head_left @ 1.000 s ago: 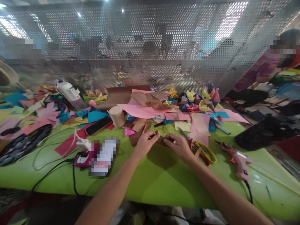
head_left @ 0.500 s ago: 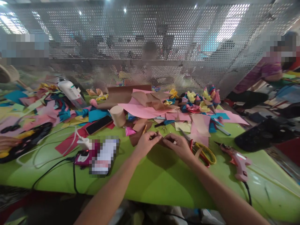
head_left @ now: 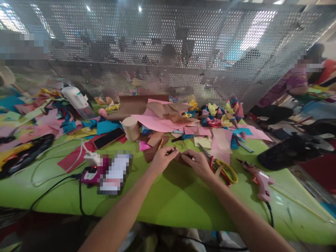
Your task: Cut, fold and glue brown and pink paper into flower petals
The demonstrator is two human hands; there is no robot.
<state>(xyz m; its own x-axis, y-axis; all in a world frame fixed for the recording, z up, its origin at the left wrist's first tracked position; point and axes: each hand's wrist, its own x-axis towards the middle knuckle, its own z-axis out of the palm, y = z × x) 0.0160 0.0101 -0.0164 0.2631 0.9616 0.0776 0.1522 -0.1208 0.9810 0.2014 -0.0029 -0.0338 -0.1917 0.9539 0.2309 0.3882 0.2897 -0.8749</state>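
Between my two hands is a small piece of brown paper [head_left: 181,159], held just above the table. My left hand [head_left: 162,160] pinches its left end with thumb and forefinger. On the other end, my right hand [head_left: 196,163] has its fingers closed, partly covering the paper. Scissors [head_left: 222,172] with red and yellow handles lie right beside my right hand. A pencil [head_left: 160,144] rests on brown scraps just beyond my left hand. A pink glue gun [head_left: 261,182] lies farther right on the green table [head_left: 181,206].
Pink paper sheets [head_left: 152,120], coloured scraps and small paper figures [head_left: 223,112] cover the back. At left are a phone [head_left: 115,174], a dark phone [head_left: 109,138], a purple power strip [head_left: 90,176] with cables, and a white bottle [head_left: 76,99]. A black bottle [head_left: 278,152] lies at right.
The whole view has shifted slightly, so things sit a little farther left. Another person's hand at the far left has gone out of view. Both my hands keep hold of the brown paper.
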